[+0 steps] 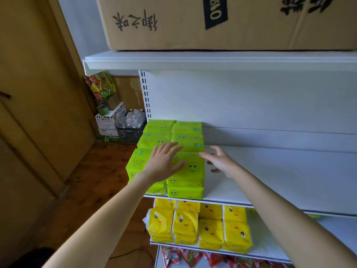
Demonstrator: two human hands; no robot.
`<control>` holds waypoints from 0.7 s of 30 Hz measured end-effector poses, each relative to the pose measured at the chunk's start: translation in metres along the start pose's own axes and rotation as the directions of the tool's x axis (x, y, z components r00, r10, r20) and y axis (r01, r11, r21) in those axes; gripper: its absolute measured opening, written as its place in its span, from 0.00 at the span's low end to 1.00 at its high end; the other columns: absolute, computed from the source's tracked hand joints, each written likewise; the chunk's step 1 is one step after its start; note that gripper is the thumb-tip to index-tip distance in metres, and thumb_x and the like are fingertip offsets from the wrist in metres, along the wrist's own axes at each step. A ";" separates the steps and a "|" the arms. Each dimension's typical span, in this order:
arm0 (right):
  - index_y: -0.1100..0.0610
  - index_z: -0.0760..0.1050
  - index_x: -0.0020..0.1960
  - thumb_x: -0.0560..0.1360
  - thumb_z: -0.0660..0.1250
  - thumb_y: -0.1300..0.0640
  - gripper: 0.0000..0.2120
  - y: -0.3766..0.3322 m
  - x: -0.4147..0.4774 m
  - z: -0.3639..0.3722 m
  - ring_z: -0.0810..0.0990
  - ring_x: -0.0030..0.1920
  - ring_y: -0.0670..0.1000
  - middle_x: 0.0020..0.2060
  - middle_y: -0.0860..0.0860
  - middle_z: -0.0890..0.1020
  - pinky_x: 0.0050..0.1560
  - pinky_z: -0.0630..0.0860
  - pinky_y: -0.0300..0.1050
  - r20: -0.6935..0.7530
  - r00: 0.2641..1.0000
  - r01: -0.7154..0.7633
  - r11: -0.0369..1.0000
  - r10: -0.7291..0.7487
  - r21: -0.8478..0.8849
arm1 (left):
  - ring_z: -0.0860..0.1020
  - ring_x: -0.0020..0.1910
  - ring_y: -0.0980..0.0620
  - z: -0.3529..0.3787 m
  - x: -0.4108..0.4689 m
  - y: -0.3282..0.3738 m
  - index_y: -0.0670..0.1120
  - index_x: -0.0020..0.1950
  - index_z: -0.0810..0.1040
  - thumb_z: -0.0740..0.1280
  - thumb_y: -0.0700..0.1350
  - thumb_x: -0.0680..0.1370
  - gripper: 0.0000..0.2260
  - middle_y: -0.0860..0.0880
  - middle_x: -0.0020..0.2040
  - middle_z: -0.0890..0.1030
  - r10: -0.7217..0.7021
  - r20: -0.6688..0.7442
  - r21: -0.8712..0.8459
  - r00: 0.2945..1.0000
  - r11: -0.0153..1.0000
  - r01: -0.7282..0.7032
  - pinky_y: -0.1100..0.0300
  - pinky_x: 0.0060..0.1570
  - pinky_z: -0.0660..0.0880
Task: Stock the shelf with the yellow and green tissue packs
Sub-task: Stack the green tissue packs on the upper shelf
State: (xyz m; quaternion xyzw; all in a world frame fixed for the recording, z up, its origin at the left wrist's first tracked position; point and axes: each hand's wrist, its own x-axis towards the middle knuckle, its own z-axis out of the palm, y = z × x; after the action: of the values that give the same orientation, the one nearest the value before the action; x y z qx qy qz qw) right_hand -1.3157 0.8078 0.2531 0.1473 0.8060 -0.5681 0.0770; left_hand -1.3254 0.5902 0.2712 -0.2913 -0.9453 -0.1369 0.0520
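Centre of the frame: green tissue packs (185, 171) stacked on the left end of the middle shelf (280, 176), two columns wide, running from the front lip back to the rear panel, with the left column jutting out past the shelf's left edge. Left hand (164, 163) released and flat, fingers spread, palm down on top of the front packs. Right hand (222, 163) likewise released, fingers splayed, just beside the right face of the stack and low over the bare white board; hard to tell whether its fingertips touch the packs. To the right of the stack, open shelf all the way to the right edge of the frame, and tall clear space up to the underside of the top shelf (193, 59). On that top shelf, a large cardboard box (212, 22) filling the upper part of the frame, its bottom edge level with the shelf's front lip. Lower centre: yellow tissue packs (210, 227) on the next shelf down, four columns side by side, flush with its front edge, with white board showing to their right. Bottom centre: red snack bags (193, 257) on a lower level. Left of the frame: a brown door (38, 93) and wood floor (100, 180), with a black crate (131, 133) and small boxes against the far wall.
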 end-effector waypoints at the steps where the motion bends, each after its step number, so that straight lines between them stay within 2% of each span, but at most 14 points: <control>1: 0.54 0.58 0.72 0.71 0.69 0.44 0.35 0.001 -0.004 0.002 0.75 0.54 0.52 0.61 0.53 0.73 0.46 0.75 0.46 0.029 0.999 -0.038 0.999 0.037 0.015 | 0.57 0.75 0.50 -0.001 -0.005 0.003 0.52 0.74 0.62 0.44 0.73 0.69 0.40 0.52 0.74 0.62 0.050 0.014 0.009 0.999 0.999 -0.050 0.48 0.74 0.48; 3: 0.55 0.62 0.70 0.71 0.69 0.43 0.33 0.004 -0.008 0.008 0.76 0.52 0.52 0.61 0.54 0.75 0.46 0.76 0.47 0.101 0.989 -0.105 0.994 0.103 0.013 | 0.58 0.74 0.52 0.000 -0.009 0.006 0.53 0.74 0.61 0.43 0.74 0.67 0.42 0.54 0.74 0.63 0.102 0.104 0.083 0.989 0.990 -0.111 0.50 0.73 0.48; 6: 0.56 0.69 0.63 0.71 0.69 0.43 0.27 0.004 -0.010 0.015 0.77 0.49 0.52 0.58 0.55 0.78 0.50 0.74 0.49 0.095 0.989 -0.116 0.993 0.114 0.011 | 0.58 0.74 0.50 0.004 -0.006 0.011 0.54 0.76 0.57 0.55 0.69 0.74 0.34 0.54 0.75 0.60 0.079 0.157 0.139 0.984 0.985 -0.101 0.52 0.73 0.48; 8: 0.57 0.71 0.60 0.71 0.69 0.44 0.23 0.001 -0.013 0.016 0.77 0.51 0.53 0.57 0.55 0.78 0.51 0.73 0.49 0.084 0.990 -0.115 0.993 0.114 0.014 | 0.58 0.74 0.49 0.004 -0.004 0.014 0.54 0.76 0.57 0.59 0.64 0.76 0.31 0.53 0.75 0.60 0.070 0.155 0.120 0.985 0.989 -0.089 0.52 0.73 0.49; 17: 0.56 0.72 0.60 0.74 0.67 0.46 0.20 -0.001 -0.023 0.020 0.77 0.55 0.54 0.57 0.54 0.79 0.51 0.71 0.47 0.042 0.995 -0.094 0.995 0.094 0.011 | 0.55 0.75 0.48 0.004 -0.009 0.014 0.55 0.76 0.54 0.60 0.66 0.74 0.34 0.51 0.77 0.55 0.070 0.177 0.160 0.982 0.982 -0.099 0.49 0.74 0.47; 21: 0.55 0.72 0.55 0.74 0.65 0.45 0.17 -0.006 -0.020 0.022 0.74 0.51 0.52 0.52 0.55 0.77 0.47 0.69 0.45 -0.083 0.994 -0.071 0.996 0.075 0.049 | 0.56 0.75 0.48 0.001 -0.005 0.013 0.54 0.75 0.58 0.57 0.63 0.77 0.29 0.50 0.76 0.58 0.022 0.106 0.065 0.994 0.997 -0.029 0.49 0.74 0.48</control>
State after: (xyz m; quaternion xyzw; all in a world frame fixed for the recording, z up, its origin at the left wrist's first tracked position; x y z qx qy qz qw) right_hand -1.2995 0.7823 0.2571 0.2022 0.7894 -0.5766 0.0601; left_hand -1.3141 0.5978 0.2724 -0.3083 -0.9470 -0.0892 0.0133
